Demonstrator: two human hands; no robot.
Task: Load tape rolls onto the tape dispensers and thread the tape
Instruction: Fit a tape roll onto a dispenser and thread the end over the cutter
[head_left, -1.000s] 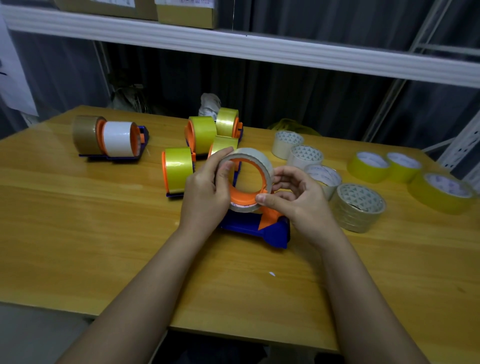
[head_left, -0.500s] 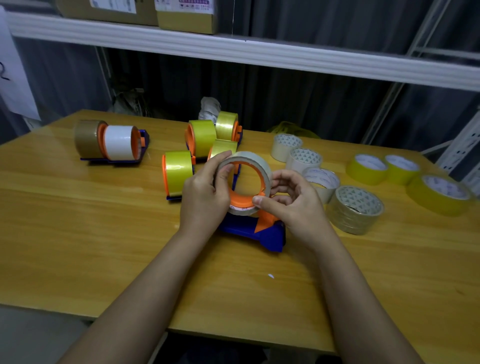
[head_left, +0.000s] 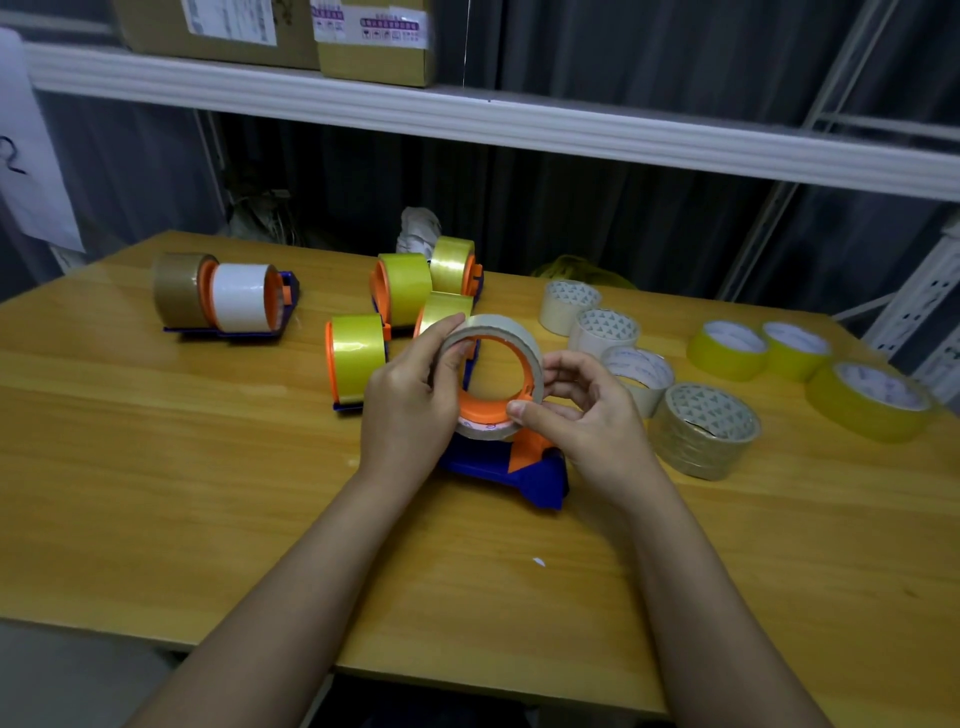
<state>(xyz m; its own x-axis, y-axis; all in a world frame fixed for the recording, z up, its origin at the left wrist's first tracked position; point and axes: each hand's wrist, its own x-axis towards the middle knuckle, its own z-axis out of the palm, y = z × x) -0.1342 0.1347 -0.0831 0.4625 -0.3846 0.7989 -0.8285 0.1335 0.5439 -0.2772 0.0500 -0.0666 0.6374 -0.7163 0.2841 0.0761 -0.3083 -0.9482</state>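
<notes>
1. Gripping the pale tape roll (head_left: 493, 332) from both sides, you hold it just past the centre of the wooden table (head_left: 156, 467), seated on the orange hub (head_left: 480, 410) of the blue dispenser (head_left: 524, 475).
2. Your left hand (head_left: 410, 400) comes in from 7 o'clock, forearm angled up across the table; its thumb and fingers curl round the roll's rim at 9 to 10 o'clock, holding it.
3. Your right hand (head_left: 592, 421) comes in from 5 o'clock; the thumb presses the roll's near face at about 4 o'clock, and the fingers curl behind the rim at 3 o'clock, so this hand also pinches the roll.
4. The roll stands on edge, its open core facing you and tipped slightly upward; its axis runs roughly from 6 to 12 o'clock across the table.
5. The dispenser's long axis runs from 10 to 4 o'clock, its blue nose at the 4 o'clock end.
6. At 9 to 12 o'clock of the roll stand loaded dispensers: one with brown and white rolls (head_left: 218, 296) and several with yellow rolls (head_left: 358, 358).
7. At 1 to 3 o'clock lie loose rolls flat on the table: pale ones (head_left: 704, 428) nearer, yellow ones (head_left: 867, 402) farther out.
</notes>
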